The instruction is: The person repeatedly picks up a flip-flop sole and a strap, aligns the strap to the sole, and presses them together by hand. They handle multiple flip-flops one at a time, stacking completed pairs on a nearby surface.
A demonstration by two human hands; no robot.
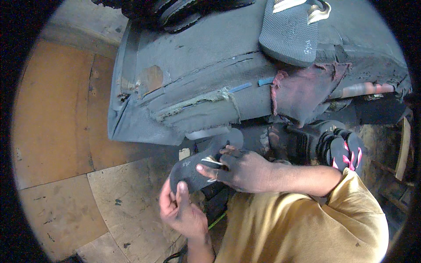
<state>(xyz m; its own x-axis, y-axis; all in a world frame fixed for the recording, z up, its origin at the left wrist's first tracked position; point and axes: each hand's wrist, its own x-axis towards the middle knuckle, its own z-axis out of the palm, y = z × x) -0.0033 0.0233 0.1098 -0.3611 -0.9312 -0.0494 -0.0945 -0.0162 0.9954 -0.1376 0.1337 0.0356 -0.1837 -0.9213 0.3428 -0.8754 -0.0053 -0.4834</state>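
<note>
A dark grey flip-flop (189, 168) with a textured sole and a whitish strap (212, 162) is held tilted in front of me, just off the edge of the work surface. My left hand (186, 212) pinches its near end, thumb on top and fingers beneath. Over its strap part, my right hand (247, 171) is closed, with blackened fingers gripping the strap and sole; what its fingertips hold exactly is partly hidden. On the work surface lies a similar flip-flop (289, 37) with a cream strap.
A worn grey-covered work surface (197, 52) spans the top, with ragged cloth (307, 92) along its edge. Black items (188, 13) sit at its far side. Dark footwear with pink straps (346, 153) is stacked at the right. Brown boards (52, 114) cover the floor at left.
</note>
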